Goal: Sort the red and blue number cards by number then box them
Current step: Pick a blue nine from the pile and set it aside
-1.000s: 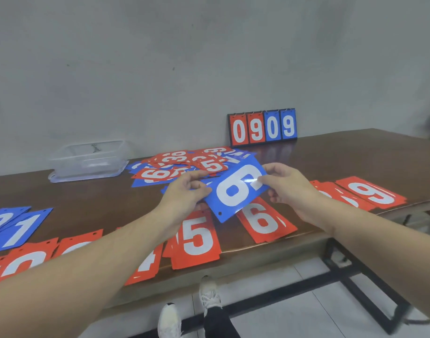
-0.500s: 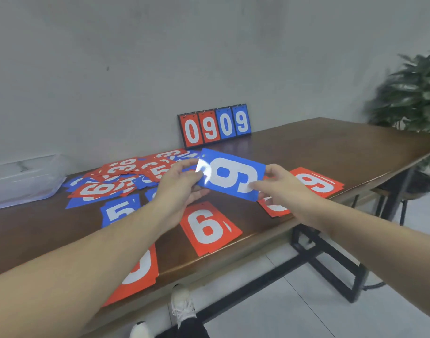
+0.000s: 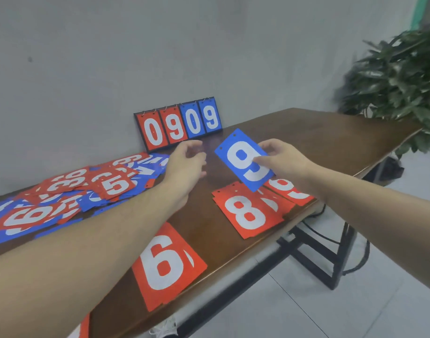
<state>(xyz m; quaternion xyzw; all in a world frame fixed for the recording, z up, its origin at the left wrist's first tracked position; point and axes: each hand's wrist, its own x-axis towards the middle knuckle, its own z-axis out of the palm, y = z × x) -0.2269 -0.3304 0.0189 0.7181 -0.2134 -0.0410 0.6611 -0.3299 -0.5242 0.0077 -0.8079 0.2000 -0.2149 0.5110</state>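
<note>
My right hand (image 3: 285,161) pinches a blue card with a white 9 (image 3: 242,158) and holds it above the table, over the red 9 card (image 3: 290,190). My left hand (image 3: 188,164) hovers just left of it, fingers loosely curled, holding nothing. Below lie a red 8 card (image 3: 248,214) on a small stack and a red 6 card (image 3: 166,263) near the front edge. A mixed heap of red and blue cards (image 3: 70,193) spreads over the left of the table.
A flip scoreboard reading 0909 (image 3: 178,124) leans against the wall at the back. The brown table (image 3: 318,140) ends at the right, where a green potted plant (image 3: 399,86) stands. Black table legs and cables show below the front edge.
My left hand has let go of the blue 9 card; my right hand alone now holds it, farther right. The view has swung right, and the clear box has left the frame.
</note>
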